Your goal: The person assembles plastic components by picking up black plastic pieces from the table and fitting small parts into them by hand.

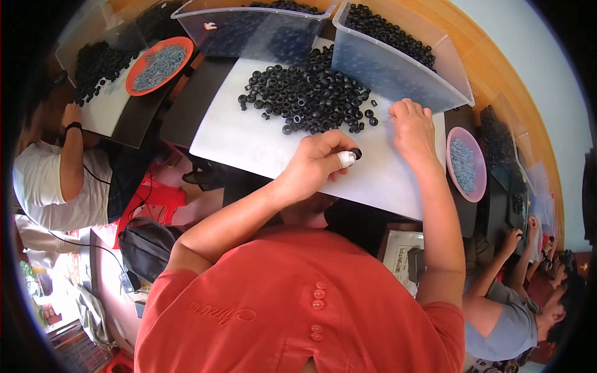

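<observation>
My left hand (314, 158) is closed over the middle of a white board (239, 140). Between its thumb and fingers sits a small black ring-shaped part (356, 153). White wrapping (346, 160) covers the thumb tip. Farther right, my right hand (412, 127) rests at the board with its fingers curled down and together. What those fingertips hold, if anything, is too small to make out. A heap of black ring-shaped parts (305, 96) lies on the board beyond both hands, with a few loose ones near the right hand.
Two clear plastic bins (249, 34) (398, 71) with black parts stand behind the heap. A pink bowl (481, 171) of small grey-blue pieces is at the board's right. On the left table is an orange dish (130, 82) of similar pieces. Other people (59, 180) (500, 311) sit on both sides.
</observation>
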Demonstrator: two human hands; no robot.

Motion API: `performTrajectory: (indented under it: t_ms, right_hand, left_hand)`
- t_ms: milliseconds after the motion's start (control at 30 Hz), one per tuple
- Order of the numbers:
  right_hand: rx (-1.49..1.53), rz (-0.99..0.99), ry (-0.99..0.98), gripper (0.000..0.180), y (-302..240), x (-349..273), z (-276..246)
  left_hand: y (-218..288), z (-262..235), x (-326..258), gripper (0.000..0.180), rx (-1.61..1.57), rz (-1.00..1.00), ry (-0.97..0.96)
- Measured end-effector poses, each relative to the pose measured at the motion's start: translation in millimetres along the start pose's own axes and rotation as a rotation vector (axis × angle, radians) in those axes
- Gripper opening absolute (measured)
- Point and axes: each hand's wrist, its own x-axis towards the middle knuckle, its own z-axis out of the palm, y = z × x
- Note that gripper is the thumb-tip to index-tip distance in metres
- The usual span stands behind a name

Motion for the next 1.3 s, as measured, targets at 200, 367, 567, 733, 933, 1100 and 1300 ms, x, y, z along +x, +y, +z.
performTrajectory:
  t_ms: [200, 367, 567, 733, 933, 1100, 1300]
  right_hand:
    - [0.363, -0.041, 0.031, 0.017, -41.7, -4.1, -41.5]
    - [0.453, -0.182, 0.037, 0.018, -67.8, -3.0, -60.8]
    - [0.437, -0.281, 0.015, 0.016, -75.0, -0.1, -64.0]
    - [0.413, -0.341, 0.057, 0.019, -86.3, -0.4, -67.4]
    - [0.449, -0.196, 0.226, 0.025, -88.0, -6.4, -61.5]
    - [0.570, -0.012, 0.269, 0.025, -92.8, -21.3, -45.0]
    - [0.698, 0.079, 0.321, 0.023, -97.9, -28.8, -36.0]
  left_hand:
    - [-1.5, -2.2, 2.4, 0.014, -0.092, -0.006, 0.025]
    - [-3.9, -2.5, 3.7, 0.012, -0.138, 0.000, 0.045]
    - [-4.4, -3.3, 3.2, 0.012, -0.150, 0.037, 0.046]
    - [-7.0, -5.8, 2.6, 0.012, -0.143, 0.059, 0.036]
    - [-4.5, -5.1, 3.5, 0.012, -0.174, 0.040, 0.050]
    - [-6.1, -5.8, 6.1, 0.012, -0.311, 0.028, 0.065]
    - [1.3, -4.4, 5.5, 0.011, -0.210, -0.008, 0.053]
